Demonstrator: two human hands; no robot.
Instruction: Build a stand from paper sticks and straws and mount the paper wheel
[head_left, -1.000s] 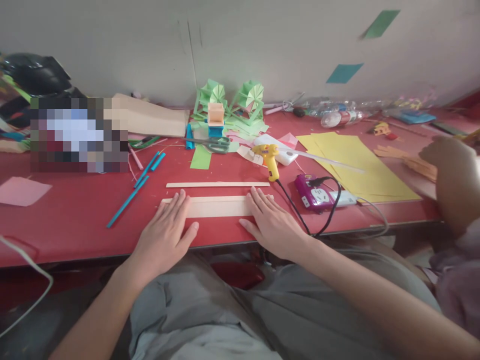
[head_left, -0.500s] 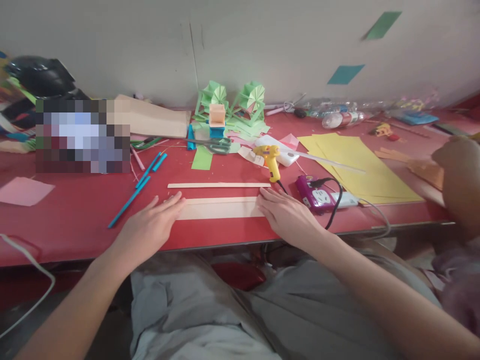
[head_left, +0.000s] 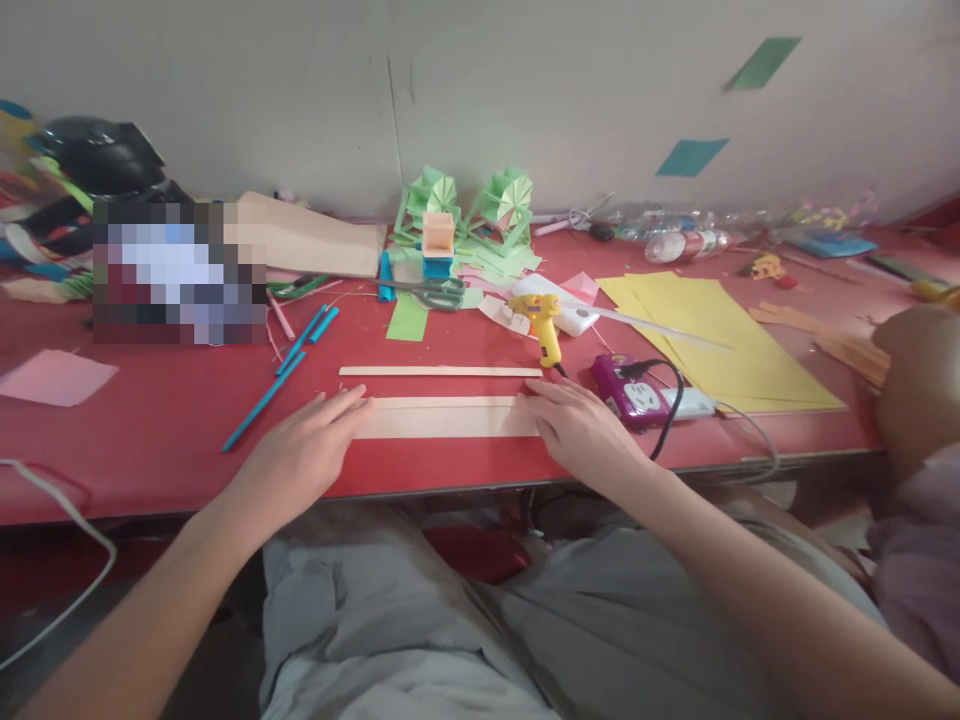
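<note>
A cream strip of paper (head_left: 450, 420) lies flat near the table's front edge, with a narrow fold along its far side. My left hand (head_left: 319, 435) rests on its left end, fingers stretched out and pressing the folded edge. On the right end lies my right hand (head_left: 574, 420), its fingers also extended over the fold. Just beyond the paper is a thin cream paper stick (head_left: 440, 371), parallel to it. Behind my right hand sits a yellow glue gun (head_left: 546, 322) with a clear glue stick in its back.
A purple power strip (head_left: 634, 392) with a black plug stands right of my right hand. Yellow paper sheets (head_left: 712, 330), scissors (head_left: 435, 293), blue paper sticks (head_left: 264, 402) and green paper models (head_left: 506, 205) lie around on the red table (head_left: 172, 440). Another person's arm (head_left: 919, 380) is at the right.
My hands stay on the two ends of the paper strip, shifting only slightly along the fold. The view has moved a little, and the other person's arm at the right has lowered slightly.
</note>
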